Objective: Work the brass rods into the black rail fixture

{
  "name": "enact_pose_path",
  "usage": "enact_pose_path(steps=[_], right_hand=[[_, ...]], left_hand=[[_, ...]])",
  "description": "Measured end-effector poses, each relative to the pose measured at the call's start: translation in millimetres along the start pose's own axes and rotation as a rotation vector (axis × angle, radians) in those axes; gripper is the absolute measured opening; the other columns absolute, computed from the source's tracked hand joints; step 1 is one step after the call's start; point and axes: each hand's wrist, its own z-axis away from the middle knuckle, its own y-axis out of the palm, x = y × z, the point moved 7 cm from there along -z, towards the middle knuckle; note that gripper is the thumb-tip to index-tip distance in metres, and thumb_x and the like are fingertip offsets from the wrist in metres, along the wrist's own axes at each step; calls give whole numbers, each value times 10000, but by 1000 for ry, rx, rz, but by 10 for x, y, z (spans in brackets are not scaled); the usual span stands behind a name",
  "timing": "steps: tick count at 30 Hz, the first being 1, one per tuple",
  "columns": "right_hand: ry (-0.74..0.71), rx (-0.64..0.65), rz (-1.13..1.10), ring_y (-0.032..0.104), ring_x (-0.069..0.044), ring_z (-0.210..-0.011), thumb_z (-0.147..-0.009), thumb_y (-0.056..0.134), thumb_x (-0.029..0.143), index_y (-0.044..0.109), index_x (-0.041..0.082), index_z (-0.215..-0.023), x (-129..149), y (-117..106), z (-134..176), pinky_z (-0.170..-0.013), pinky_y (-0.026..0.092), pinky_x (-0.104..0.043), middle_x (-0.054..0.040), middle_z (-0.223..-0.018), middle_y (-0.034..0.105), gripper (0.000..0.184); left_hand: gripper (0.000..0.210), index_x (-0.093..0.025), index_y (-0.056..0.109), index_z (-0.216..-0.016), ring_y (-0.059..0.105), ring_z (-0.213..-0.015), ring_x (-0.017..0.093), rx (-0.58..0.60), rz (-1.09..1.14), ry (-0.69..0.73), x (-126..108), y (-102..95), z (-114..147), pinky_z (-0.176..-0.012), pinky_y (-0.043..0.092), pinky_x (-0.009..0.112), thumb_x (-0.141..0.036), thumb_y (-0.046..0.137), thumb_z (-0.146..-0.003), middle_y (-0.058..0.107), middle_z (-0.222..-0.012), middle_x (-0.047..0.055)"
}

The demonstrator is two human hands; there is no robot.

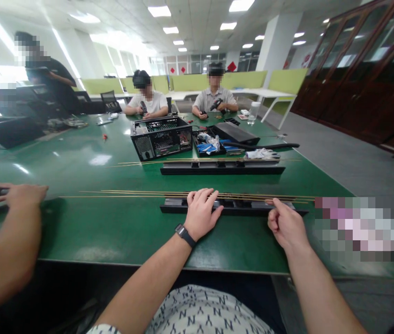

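Observation:
My left hand (pixel 202 213), with a dark band on its wrist, lies fingers spread across several thin golden rods (pixel 141 194). Below those rods is a long black slotted holder (pixel 233 211) on the green table; the hand covers part of it. At the holder's right end, my right hand (pixel 287 225) is closed, its index finger extended to the rods. What its fingertips grip, if anything, is too small to make out. Beyond lies a second black holder (pixel 221 170) with more thin golden rods along its far side.
An open black computer case (pixel 162 139) stands farther back, beside a black tray (pixel 197 150) with blue-white gloves. White gloves (pixel 261 154) and a black tube (pixel 270 145) lie right of it. A co-worker's hands (pixel 23 195) are close on the left. Two people sit across the green table (pixel 113 236).

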Motion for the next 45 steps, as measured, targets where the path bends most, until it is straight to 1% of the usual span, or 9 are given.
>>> enact_pose_path(steps=[2,9,18,24,28,32,40,45], right_hand=[[-3,-10,-3,350,-59,-286,-741,848,470,718,140,-873,11,-1,3,-263,228,-162,44,-453,516,379],[33,25,9,352,-53,-297,-701,884,460,743,142,-881,-3,1,-3,-264,225,-153,45,-464,521,392],[12,-6,-10,355,-54,-301,-729,861,464,723,160,-874,0,-23,-8,-273,241,-152,49,-462,519,365],[32,31,19,359,-50,-294,-688,895,482,721,136,-872,-2,10,5,-270,231,-151,46,-459,519,429],[23,19,22,356,-59,-286,-720,862,506,726,135,-906,-6,10,2,-262,228,-163,47,-457,523,437],[2,20,7,352,-59,-289,-758,827,487,725,139,-920,-9,2,-5,-268,228,-164,47,-456,524,397],[15,50,27,351,-59,-287,-734,846,508,716,151,-904,-14,24,3,-271,222,-169,51,-452,522,416],[11,49,31,356,-62,-287,-749,830,510,716,150,-907,-7,31,12,-275,225,-173,47,-454,528,410]], left_hand=[[411,-257,578,-1359,540,-1321,272,2,1,-1,-1,4,0,-1097,340,493,-410,608,-978,644,-1380,93],[411,-256,578,-1358,534,-1325,265,-5,8,-6,5,9,0,-1106,335,495,-428,594,-985,644,-1381,84],[414,-257,575,-1357,536,-1324,272,-5,11,-4,4,9,2,-1103,340,499,-430,598,-981,645,-1378,88],[411,-261,573,-1358,531,-1329,274,0,12,-4,3,7,0,-1104,333,507,-421,602,-980,640,-1385,90],[408,-261,575,-1357,530,-1331,273,-3,19,-1,3,5,-3,-1105,328,505,-408,610,-978,641,-1383,89],[399,-257,585,-1356,530,-1331,277,-2,22,-2,6,4,-1,-1102,327,502,-399,602,-984,643,-1382,100],[406,-249,594,-1361,537,-1326,284,2,9,5,7,2,-4,-1101,323,496,-398,600,-983,644,-1382,112],[408,-250,593,-1361,541,-1323,283,-4,7,6,7,1,2,-1103,316,488,-397,605,-981,645,-1379,108]])
